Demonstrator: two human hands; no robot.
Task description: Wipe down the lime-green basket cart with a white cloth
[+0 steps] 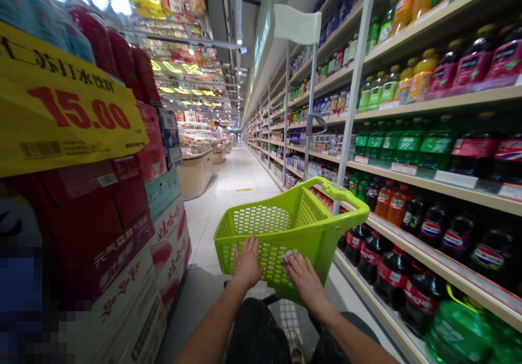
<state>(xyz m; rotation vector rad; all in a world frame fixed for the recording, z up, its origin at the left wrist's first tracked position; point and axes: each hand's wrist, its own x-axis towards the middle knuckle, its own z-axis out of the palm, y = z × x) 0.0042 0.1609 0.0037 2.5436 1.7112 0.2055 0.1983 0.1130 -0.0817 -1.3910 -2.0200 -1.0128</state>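
Note:
In front of my knees stands a bright green plastic shopping cart [322,239] with a holed basket wall. My left hand [248,264] lies against its near side, fingers stretched out up to the rim, holding nothing I can see. Farther right, my right hand [305,279] presses a small crumpled greyish cloth [289,255] to the same wall. The cloth is partly hidden under the fingers. The cart's handle [354,211] points right, toward the shelves.
Drink shelves [440,182] full of bottles line the right side, close to the cart. Stacked cartons [167,250] and a yellow price sign [69,103] rise at left. A tiled aisle [240,171] runs ahead past display counters [198,173]; a person [219,131] stands far off.

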